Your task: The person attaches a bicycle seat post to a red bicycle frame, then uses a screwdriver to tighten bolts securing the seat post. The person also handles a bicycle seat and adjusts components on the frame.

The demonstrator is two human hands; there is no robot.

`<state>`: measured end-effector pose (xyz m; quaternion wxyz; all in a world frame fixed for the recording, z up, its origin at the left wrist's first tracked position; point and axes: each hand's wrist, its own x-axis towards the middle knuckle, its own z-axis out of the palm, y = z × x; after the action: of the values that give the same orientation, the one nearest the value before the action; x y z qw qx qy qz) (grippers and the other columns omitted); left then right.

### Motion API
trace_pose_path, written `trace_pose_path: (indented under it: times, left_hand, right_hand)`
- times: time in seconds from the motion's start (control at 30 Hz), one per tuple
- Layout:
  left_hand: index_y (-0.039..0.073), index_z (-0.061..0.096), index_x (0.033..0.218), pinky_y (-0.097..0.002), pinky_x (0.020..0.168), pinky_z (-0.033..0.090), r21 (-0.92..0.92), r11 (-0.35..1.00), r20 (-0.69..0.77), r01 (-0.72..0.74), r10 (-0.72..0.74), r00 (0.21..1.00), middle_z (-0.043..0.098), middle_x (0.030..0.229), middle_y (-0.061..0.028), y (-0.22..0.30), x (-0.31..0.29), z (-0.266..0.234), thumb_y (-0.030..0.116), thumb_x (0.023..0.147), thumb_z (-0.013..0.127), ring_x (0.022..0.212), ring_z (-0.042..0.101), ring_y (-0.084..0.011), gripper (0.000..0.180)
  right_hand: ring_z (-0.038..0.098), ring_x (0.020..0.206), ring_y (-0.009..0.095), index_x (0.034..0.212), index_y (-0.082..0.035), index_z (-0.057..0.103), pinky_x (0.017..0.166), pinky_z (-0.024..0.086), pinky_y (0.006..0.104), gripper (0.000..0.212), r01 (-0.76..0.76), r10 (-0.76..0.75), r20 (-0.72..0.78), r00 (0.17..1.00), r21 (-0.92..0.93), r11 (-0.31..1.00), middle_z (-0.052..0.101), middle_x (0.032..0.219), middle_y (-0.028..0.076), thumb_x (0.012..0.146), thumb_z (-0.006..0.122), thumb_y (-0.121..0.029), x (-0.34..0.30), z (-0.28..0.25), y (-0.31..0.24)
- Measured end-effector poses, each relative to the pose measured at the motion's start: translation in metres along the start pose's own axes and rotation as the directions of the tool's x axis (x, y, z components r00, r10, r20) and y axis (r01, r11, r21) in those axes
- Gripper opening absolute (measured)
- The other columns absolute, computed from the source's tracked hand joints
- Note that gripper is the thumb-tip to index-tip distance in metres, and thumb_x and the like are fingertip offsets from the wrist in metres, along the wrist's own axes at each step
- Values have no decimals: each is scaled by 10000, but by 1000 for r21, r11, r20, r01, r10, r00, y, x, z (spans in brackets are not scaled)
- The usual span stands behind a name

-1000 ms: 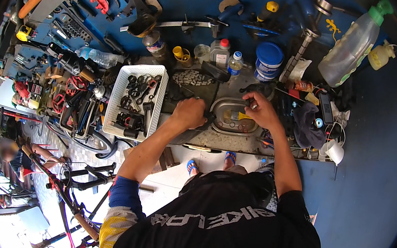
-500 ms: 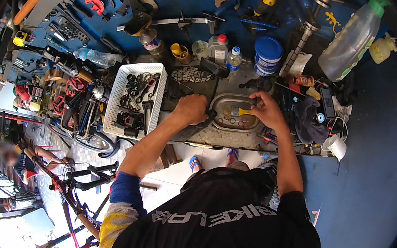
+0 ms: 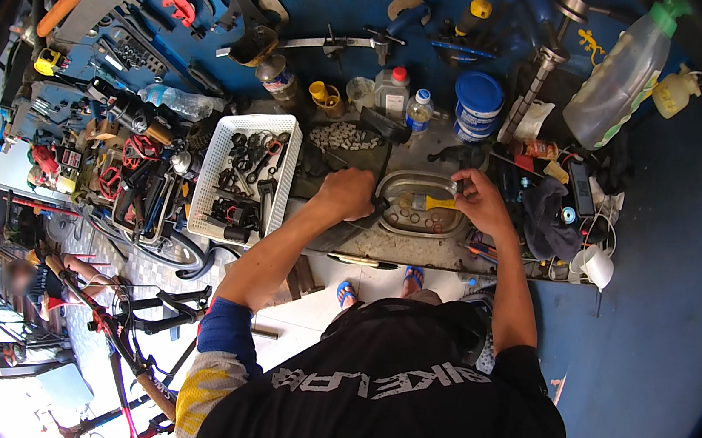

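Note:
My left hand (image 3: 347,195) is closed in a fist around a dark part (image 3: 376,208); most of it is hidden by the fingers, so I cannot make out its kind. My right hand (image 3: 484,204) hovers over the right end of an oval metal tray (image 3: 414,174), thumb and fingers pinched on a small greyish piece (image 3: 458,186) too small to name. Inside the tray lies a paintbrush (image 3: 440,203) with a yellow handle. Several small rings (image 3: 431,224) are scattered along the tray's near side.
A white plastic basket (image 3: 199,203) of bike parts stands left of my left hand. Behind it are a chain (image 3: 344,137), bottles (image 3: 419,111) and a blue tub (image 3: 477,104). A dark rag (image 3: 552,223) and white cup (image 3: 594,266) sit right. A person (image 3: 45,281) is far left.
The whole view has shifted slightly. My left fist has turned a little over the dark part. The right fingers have shifted slightly, still pinched above the tray.

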<state>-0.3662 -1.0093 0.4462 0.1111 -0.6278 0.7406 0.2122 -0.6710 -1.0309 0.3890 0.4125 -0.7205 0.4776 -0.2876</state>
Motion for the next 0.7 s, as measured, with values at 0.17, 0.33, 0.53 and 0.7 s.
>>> trace_pose_path:
  times: [0.17,0.33,0.53,0.7]
  left_hand:
    - [31,737,1041,-467,887,573,-3,1000,21,-5,5,1000,731,1041,-226,7,-2,-5,279,767,819,1020,706,-389,379]
    - [1,717,1041,-468,895,576,16,1000,26,-21,20,999,727,1074,-237,10,-4,-7,214,777,787,1037,707,-393,346]
    - [6,711,1071,-470,899,576,18,999,53,-29,28,998,724,1088,-235,17,-4,-14,213,781,784,1044,706,-391,363]
    - [6,713,1075,-471,899,576,17,999,51,-36,35,998,723,1090,-237,21,-5,-17,213,781,782,1043,705,-393,366]
  right_hand:
    - [568,810,146,1200,-87,602,704,521,316,364,-6,6,-4,1000,-17,1000,571,1095,64,858,705,-18,-3,-5,-5]
    - [587,819,150,1198,-89,608,704,520,310,360,-32,32,3,999,-8,999,581,1107,64,859,710,-27,-5,-7,-7]
    - [602,831,157,1202,-90,605,692,520,299,360,-11,11,-7,1000,-27,1000,595,1131,78,861,710,-40,-9,-10,-6]
    - [604,835,163,1205,-92,605,696,532,307,366,-15,15,-5,1000,-56,998,584,1111,85,858,713,-48,-11,-14,-6]
